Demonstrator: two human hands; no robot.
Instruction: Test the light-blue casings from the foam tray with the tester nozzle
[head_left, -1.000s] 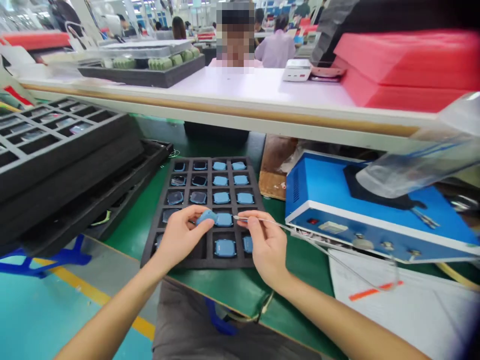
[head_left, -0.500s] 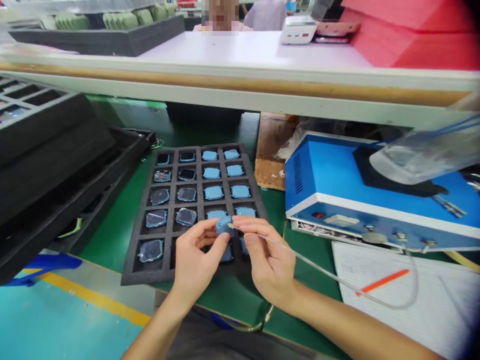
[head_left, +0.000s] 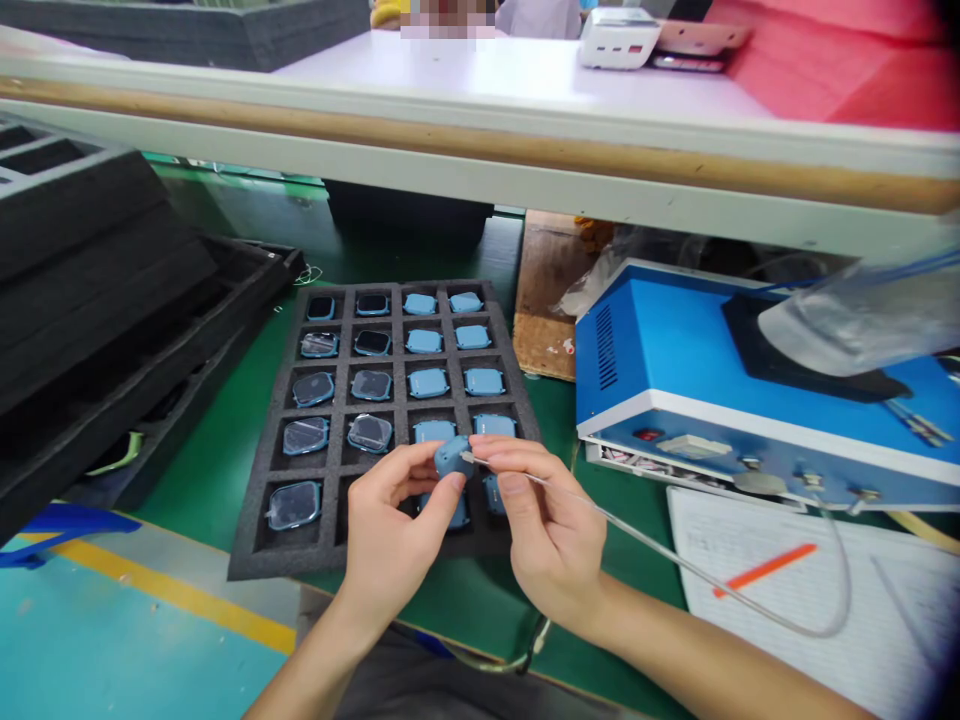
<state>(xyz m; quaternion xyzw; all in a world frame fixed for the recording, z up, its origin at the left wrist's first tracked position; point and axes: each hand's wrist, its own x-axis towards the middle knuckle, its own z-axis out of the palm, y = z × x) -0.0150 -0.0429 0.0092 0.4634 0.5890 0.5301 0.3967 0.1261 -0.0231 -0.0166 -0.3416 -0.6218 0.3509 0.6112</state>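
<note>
Between the thumb and fingers of my left hand is a blue watch case, held on edge above the foam tray. My right hand pinches the end of a thin clear tube, whose tip touches or nearly touches the side of the watch case. From there the tube loops right, towards the blue machine. Beneath my hands lies the black foam tray, its pockets holding several blue watch cases; those on the left show dark screens, those on the right their blue backs.
The blue machine stands at the right with a clear plastic container on top. A paper sheet with an orange pen lies before it. Stacked black foam trays rise at the left. A white shelf crosses the back; a person is beyond.
The camera view has shifted slightly, with the shelf higher in the picture. My hands keep the watch case and tube together in almost the same pose.
</note>
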